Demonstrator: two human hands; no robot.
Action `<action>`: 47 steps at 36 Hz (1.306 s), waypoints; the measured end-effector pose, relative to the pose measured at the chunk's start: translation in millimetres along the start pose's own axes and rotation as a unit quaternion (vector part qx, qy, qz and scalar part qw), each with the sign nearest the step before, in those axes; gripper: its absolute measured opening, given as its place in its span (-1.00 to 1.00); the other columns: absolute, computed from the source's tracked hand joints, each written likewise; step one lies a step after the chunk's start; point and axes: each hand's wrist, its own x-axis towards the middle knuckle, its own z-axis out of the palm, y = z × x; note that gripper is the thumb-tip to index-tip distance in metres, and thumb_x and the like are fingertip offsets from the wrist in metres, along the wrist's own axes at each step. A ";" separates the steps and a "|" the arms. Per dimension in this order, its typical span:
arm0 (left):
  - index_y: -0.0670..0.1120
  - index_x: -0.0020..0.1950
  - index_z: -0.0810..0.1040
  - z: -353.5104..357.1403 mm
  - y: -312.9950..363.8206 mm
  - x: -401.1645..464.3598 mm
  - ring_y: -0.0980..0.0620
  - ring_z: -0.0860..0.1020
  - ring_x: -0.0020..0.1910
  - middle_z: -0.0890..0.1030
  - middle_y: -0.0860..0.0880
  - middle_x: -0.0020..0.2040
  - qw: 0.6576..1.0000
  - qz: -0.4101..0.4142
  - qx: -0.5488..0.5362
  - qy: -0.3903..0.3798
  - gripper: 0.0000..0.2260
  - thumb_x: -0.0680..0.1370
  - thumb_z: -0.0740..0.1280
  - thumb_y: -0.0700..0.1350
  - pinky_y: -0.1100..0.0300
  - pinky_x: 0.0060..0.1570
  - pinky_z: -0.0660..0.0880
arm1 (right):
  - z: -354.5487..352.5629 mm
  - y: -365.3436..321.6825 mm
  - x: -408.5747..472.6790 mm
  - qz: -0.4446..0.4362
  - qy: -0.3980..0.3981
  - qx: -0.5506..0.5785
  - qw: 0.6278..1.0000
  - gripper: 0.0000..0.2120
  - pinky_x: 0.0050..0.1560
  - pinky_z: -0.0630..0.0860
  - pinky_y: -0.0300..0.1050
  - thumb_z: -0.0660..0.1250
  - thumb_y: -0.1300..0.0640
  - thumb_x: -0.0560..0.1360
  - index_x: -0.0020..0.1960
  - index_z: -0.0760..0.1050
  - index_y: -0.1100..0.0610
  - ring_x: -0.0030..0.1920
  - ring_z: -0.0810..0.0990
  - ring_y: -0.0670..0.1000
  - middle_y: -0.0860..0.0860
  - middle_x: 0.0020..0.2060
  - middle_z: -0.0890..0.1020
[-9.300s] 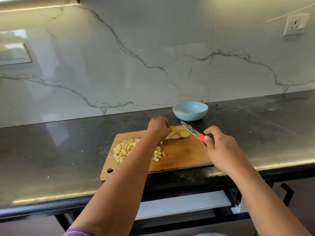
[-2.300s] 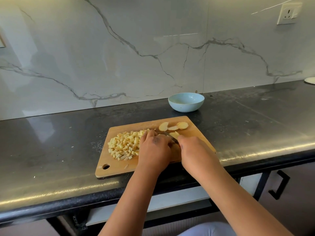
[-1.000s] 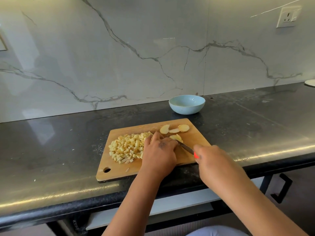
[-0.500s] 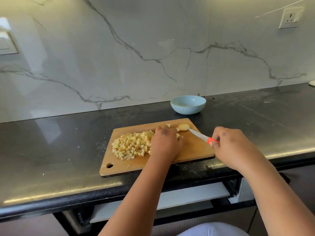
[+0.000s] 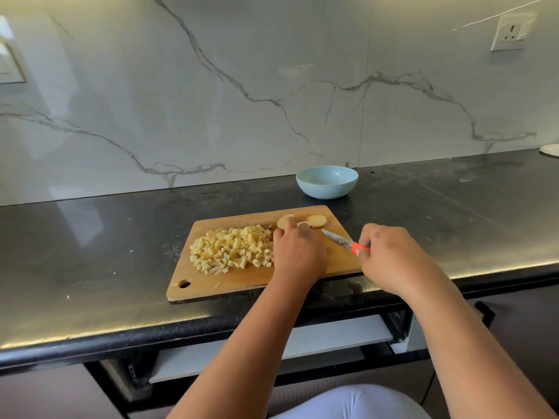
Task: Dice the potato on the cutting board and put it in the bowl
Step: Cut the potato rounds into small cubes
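Diced pale-yellow potato cubes [image 5: 233, 250] heap on the wooden cutting board [image 5: 341, 261] atop the black counter [image 5: 90, 252]. Left hand [image 5: 298, 252] reaches the round potato slices [image 5: 317, 220], apparently touching one, its grip unclear. Right hand [image 5: 390, 257] grips an orange-handled knife [image 5: 344, 243]. Light-blue bowl [image 5: 327, 181] stands behind.

Before you, a matt wooden cutting board [image 5: 260, 279] lies on a glossy, speckled black stone counter [image 5: 90, 252] under a polished white marble-look backsplash [image 5: 211, 86], with a smooth pale-blue glazed bowl [image 5: 327, 185] and a patterned metal knife [image 5: 340, 239], orange plastic-handled, at centre right.
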 end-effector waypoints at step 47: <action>0.11 0.42 0.45 -12.3 -35.5 38.8 0.00 0.50 0.25 0.49 0.01 0.39 0.979 0.078 -0.154 -0.105 -0.63 0.61 0.30 -0.09 0.10 0.26 0.46 | -8.6 13.7 3.1 0.002 0.034 0.038 0.999 -0.90 -0.45 0.25 -0.19 0.23 0.08 0.61 -0.03 0.45 0.09 -0.38 0.44 -0.06 0.00 -0.25 0.50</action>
